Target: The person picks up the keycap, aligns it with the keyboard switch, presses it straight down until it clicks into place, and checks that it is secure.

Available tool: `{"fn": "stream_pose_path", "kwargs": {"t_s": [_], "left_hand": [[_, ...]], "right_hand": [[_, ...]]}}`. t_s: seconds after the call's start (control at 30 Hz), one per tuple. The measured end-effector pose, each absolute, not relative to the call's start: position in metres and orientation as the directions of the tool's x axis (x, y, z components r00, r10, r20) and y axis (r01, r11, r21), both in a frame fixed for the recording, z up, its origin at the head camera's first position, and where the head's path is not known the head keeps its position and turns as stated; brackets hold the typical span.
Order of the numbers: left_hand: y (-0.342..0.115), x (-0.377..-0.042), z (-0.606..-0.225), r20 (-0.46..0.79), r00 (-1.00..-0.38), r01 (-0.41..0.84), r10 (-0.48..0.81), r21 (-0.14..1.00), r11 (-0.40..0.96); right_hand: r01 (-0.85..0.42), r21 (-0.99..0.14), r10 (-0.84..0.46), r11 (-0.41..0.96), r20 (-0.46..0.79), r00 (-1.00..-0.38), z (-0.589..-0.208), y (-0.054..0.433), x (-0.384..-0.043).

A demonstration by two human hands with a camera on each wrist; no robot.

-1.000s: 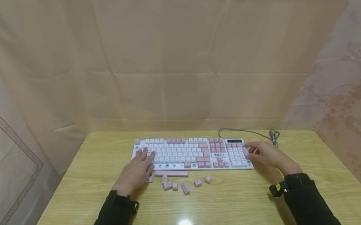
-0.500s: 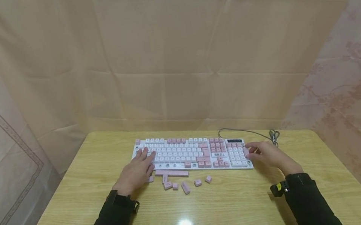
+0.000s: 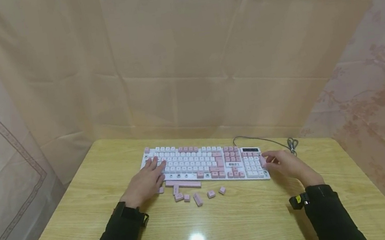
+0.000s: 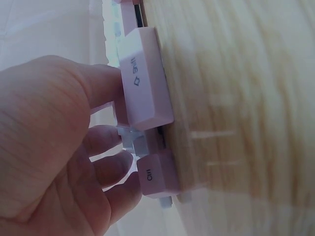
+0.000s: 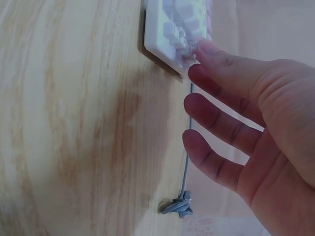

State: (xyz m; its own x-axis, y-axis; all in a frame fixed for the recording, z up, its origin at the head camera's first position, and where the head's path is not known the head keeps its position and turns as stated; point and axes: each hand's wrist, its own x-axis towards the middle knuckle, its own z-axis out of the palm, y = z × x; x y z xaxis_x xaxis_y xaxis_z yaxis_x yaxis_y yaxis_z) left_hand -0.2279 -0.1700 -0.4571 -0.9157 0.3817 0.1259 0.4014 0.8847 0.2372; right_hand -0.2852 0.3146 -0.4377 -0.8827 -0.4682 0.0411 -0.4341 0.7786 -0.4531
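Observation:
A white and pink keyboard [image 3: 192,162] lies on the wooden table, with several bare switch spots along its near row. My left hand [image 3: 146,183] rests on its left end with fingers spread and fairly straight. Close by that hand, in the left wrist view, are a loose pink arrow-marked keycap [image 4: 145,78] and a pink Ctrl keycap [image 4: 160,174]. At the number pad's right edge, my right hand [image 3: 286,164] pinches a pink keycap [image 3: 263,161] between thumb and forefinger; in the right wrist view the fingertips largely hide it. Its other fingers are loosely bent.
In front of the keyboard lie a long pink spacebar [image 3: 183,184] and several loose pink keycaps [image 3: 197,199]. Behind it runs a grey cable [image 3: 264,139], ending in a tied bundle [image 3: 292,144] at the right. Beige cloth [image 3: 185,64] hangs behind the table.
Almost nothing has moved. My right hand stays at the number pad's edge with only a very slight shift, and the left stays on the keyboard.

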Motion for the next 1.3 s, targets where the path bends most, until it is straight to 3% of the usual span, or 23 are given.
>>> {"fn": "stream_pose_path", "kwargs": {"t_s": [0.4,0.8,1.3], "left_hand": [[-0.1693,-0.2266,-0.4569,0.133,-0.917,0.398,0.376,0.239,0.886],[-0.1687,-0.2281,-0.4579,0.134,-0.915,0.402,0.381,0.225,0.887],[-0.1698,-0.2285,-0.4572,0.112,-0.919,0.393,0.377,0.233,0.89]], "right_hand": [[-0.461,-0.455,-0.481,0.762,0.078,-0.873,-0.4421,0.3163,-0.2864],[-0.325,-0.465,-0.38,0.823,-0.026,-0.925,-0.4398,0.3108,-0.2866],[-0.302,-0.45,-0.356,0.84,-0.038,-0.934,-0.4428,0.3112,-0.2895]]}}
